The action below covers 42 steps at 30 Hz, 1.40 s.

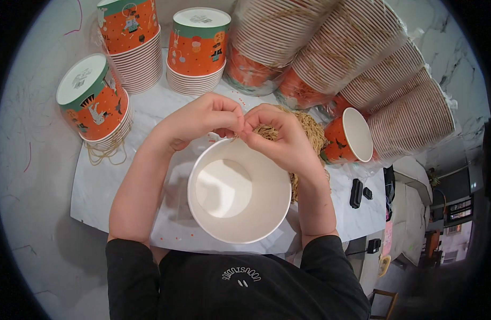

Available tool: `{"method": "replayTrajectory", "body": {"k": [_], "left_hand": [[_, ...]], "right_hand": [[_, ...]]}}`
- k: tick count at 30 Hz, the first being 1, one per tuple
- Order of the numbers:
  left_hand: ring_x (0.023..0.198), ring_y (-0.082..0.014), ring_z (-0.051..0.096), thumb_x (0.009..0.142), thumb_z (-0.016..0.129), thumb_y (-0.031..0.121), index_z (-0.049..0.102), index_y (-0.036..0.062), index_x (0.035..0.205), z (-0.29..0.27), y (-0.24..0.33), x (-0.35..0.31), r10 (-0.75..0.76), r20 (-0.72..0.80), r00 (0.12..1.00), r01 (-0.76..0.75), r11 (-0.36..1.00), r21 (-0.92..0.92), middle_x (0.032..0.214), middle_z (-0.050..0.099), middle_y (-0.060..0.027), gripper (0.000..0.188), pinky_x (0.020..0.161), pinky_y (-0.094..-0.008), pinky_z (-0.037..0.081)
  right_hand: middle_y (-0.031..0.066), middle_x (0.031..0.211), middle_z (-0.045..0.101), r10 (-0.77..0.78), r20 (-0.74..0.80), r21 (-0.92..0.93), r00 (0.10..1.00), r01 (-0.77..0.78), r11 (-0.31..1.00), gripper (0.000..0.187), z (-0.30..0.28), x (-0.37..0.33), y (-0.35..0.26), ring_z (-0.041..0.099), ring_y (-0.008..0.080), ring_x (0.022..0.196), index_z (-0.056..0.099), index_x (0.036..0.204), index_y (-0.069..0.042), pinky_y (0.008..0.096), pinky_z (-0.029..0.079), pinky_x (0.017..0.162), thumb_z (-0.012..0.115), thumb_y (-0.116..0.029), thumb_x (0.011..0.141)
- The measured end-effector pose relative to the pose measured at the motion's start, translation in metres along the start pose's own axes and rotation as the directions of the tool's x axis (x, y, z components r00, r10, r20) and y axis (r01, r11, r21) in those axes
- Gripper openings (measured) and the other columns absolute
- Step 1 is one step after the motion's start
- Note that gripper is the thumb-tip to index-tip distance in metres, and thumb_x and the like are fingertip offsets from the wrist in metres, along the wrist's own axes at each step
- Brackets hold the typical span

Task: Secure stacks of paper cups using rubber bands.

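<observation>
In front of me a large white paper bucket leans with its open mouth toward me, its inside showing. My left hand and my right hand meet over its far rim, both closed in a pinch, fingertips touching. A short bit of beige cord shows just under the fingertips at the rim; most of it is hidden by the fingers. Behind and under my right hand lies a heap of beige twisted cord. Right of it an orange printed paper bucket rests on its side.
Upside-down stacks of orange and green buckets line the far left; a nearer-left stack has cords hanging at its base. Plastic-wrapped bucket stacks crowd the far right. Small black devices lie on the marbled table at right.
</observation>
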State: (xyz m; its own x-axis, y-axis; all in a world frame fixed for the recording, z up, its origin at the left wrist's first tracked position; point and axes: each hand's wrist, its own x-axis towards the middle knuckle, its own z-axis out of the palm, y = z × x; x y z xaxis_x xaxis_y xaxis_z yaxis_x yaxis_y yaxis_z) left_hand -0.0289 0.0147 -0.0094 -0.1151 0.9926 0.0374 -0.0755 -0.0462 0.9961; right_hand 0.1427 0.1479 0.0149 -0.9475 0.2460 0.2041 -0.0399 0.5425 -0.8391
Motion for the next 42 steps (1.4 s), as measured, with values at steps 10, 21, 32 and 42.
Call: {"method": "replayTrajectory", "body": {"k": [10, 21, 32, 42], "left_hand": [[0.064, -0.0028, 0.057, 0.088, 0.066, 0.019, 0.072, 0.0073, 0.079, 0.010, -0.002, 0.001, -0.157, -0.153, 0.976, 0.129, 0.975, -0.181, 0.072, 0.065, 0.0031, 0.017, 0.059, -0.0182, 0.043], [0.064, -0.0046, 0.063, 0.089, 0.071, 0.018, 0.075, 0.0055, 0.083, 0.015, 0.009, -0.003, -0.196, -0.177, 0.964, 0.157, 0.964, -0.212, 0.073, 0.069, 0.0002, 0.015, 0.061, -0.0180, 0.048], [0.073, -0.0068, 0.065, 0.088, 0.076, 0.018, 0.077, 0.0022, 0.091, 0.013, 0.006, -0.004, -0.111, -0.184, 0.977, 0.085, 0.986, -0.141, 0.082, 0.073, -0.0027, 0.016, 0.065, -0.0202, 0.051], [0.075, -0.0082, 0.065, 0.088, 0.072, 0.013, 0.076, -0.0007, 0.089, 0.010, 0.006, -0.001, -0.074, -0.125, 0.989, 0.064, 0.994, -0.089, 0.083, 0.072, -0.0042, 0.014, 0.070, -0.0233, 0.052]], "right_hand": [[0.0105, 0.095, 0.065, -0.137, -0.245, -0.106, 0.960, 0.114, 0.988, 0.012, 0.008, -0.004, -0.006, 0.064, 0.0251, 0.095, 0.067, 0.085, 0.001, 0.0342, 0.049, 0.090, 0.072, -0.008, 0.080], [0.0078, 0.095, 0.065, -0.371, -0.347, -0.535, 0.862, 0.143, 0.833, 0.012, 0.018, -0.023, -0.029, 0.065, 0.0204, 0.087, 0.070, 0.090, 0.001, 0.0319, 0.050, 0.082, 0.075, 0.003, 0.079], [0.0079, 0.098, 0.067, -0.340, -0.299, -0.553, 0.892, 0.129, 0.823, 0.016, 0.014, -0.025, -0.027, 0.067, 0.0207, 0.092, 0.076, 0.097, 0.000, 0.0418, 0.045, 0.107, 0.074, 0.002, 0.081], [0.0098, 0.097, 0.069, -0.165, -0.325, -0.199, 0.931, 0.103, 0.975, 0.014, 0.006, -0.017, -0.017, 0.067, 0.0236, 0.092, 0.077, 0.094, 0.000, 0.0323, 0.053, 0.080, 0.076, -0.006, 0.082]]}}
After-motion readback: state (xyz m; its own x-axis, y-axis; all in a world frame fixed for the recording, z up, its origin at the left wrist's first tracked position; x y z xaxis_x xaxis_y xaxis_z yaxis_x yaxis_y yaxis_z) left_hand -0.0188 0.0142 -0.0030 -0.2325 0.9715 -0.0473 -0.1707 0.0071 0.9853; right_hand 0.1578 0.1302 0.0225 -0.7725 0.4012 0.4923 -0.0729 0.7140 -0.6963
